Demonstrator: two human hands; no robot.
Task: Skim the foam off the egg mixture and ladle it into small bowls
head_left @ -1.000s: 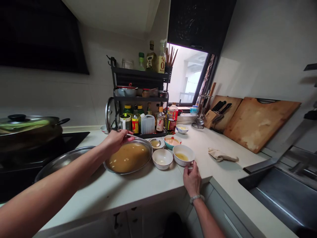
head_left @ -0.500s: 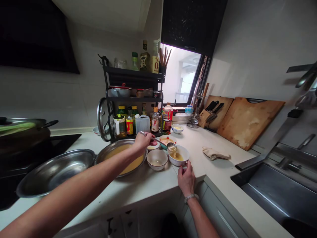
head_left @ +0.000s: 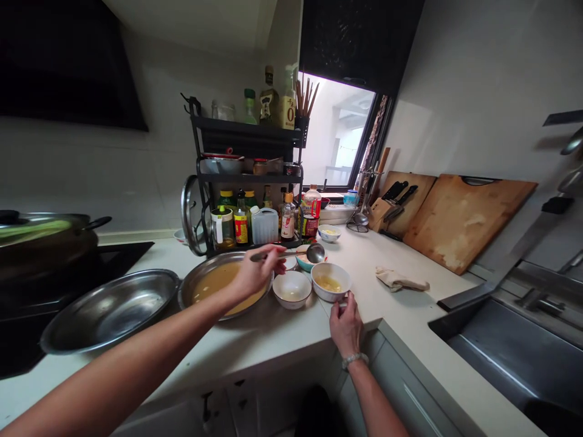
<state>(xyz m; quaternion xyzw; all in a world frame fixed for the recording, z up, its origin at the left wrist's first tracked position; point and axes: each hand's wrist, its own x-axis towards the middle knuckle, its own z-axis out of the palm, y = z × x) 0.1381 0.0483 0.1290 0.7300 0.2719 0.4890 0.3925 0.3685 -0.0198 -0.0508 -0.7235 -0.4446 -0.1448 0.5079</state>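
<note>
- The view is taken from the wearer's head, over the front edge of the worktop [head_left: 364,267].
- It is faced forward and down, toward the window [head_left: 337,139].
- The forearms [head_left: 136,368] are shown closest, the left hand [head_left: 258,271] and right hand [head_left: 347,328] farther off.
- The width from hob [head_left: 16,334] to sink [head_left: 510,352] is covered.

The bowl [head_left: 323,293] is white, its liquid [head_left: 328,283] yellow, the ladle [head_left: 315,253] silver-grey, the cloth [head_left: 399,280] beige.
</note>
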